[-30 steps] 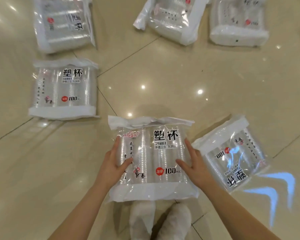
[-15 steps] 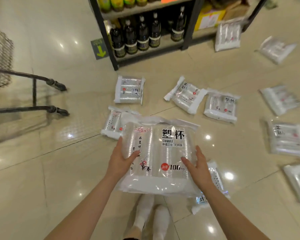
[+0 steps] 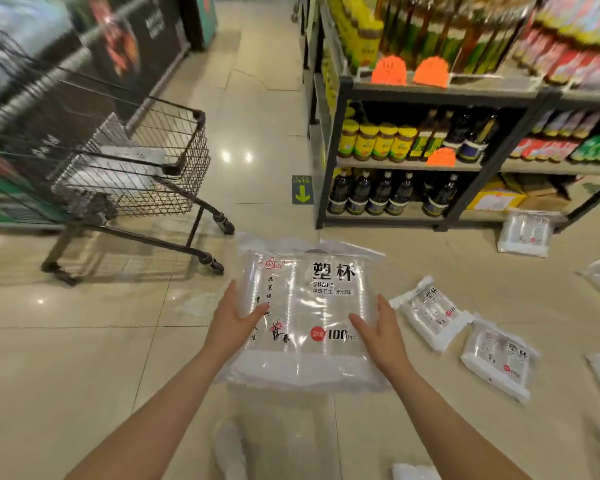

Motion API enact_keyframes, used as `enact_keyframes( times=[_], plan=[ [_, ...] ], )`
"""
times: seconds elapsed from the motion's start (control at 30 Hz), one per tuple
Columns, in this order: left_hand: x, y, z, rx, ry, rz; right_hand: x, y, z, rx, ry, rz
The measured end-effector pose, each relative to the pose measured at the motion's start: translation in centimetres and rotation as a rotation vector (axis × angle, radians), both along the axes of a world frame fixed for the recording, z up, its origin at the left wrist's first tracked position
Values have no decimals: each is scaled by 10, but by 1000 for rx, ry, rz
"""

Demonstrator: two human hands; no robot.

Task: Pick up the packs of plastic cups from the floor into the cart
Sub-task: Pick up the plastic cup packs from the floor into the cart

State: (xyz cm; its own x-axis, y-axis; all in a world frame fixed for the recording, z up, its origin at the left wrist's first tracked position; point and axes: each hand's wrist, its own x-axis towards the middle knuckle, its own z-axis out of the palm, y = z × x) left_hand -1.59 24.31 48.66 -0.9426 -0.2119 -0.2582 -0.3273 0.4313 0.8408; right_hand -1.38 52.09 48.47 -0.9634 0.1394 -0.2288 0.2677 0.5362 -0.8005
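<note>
I hold a clear pack of plastic cups point(image 3: 312, 306) with black printed characters and a red "100 pcs" mark, lifted off the floor in front of me. My left hand point(image 3: 234, 320) grips its left side, thumb across the front. My right hand point(image 3: 378, 330) grips its right side the same way. A wire shopping cart point(image 3: 174, 161) stands ahead to the left, with at least one white pack point(image 3: 125, 168) lying in its basket. Several more packs lie on the tiles at the right, two of them close by: the nearer-to-shelf pack point(image 3: 430, 311) and another pack point(image 3: 499, 362).
A dark metal shelf point(image 3: 437, 95) with bottles and jars runs along the right; one pack point(image 3: 525, 232) leans at its foot. The cart's front wheels point(image 3: 212, 265) are just left of the held pack. An aisle of glossy tiles point(image 3: 257, 98) leads away ahead.
I lifted the pack off the floor with both hands and raised my view from the floor to the aisle; the cart and shelf have come into sight.
</note>
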Motion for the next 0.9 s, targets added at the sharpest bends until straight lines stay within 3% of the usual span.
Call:
enact_keyframes(
  times=[0.4, 0.9],
  plan=[
    [-104, -234, 31, -59, 61, 201, -165, -240, 28, -29, 35, 216],
    [-307, -410, 51, -102, 95, 354, -407, -427, 37, -73, 102, 363]
  ],
)
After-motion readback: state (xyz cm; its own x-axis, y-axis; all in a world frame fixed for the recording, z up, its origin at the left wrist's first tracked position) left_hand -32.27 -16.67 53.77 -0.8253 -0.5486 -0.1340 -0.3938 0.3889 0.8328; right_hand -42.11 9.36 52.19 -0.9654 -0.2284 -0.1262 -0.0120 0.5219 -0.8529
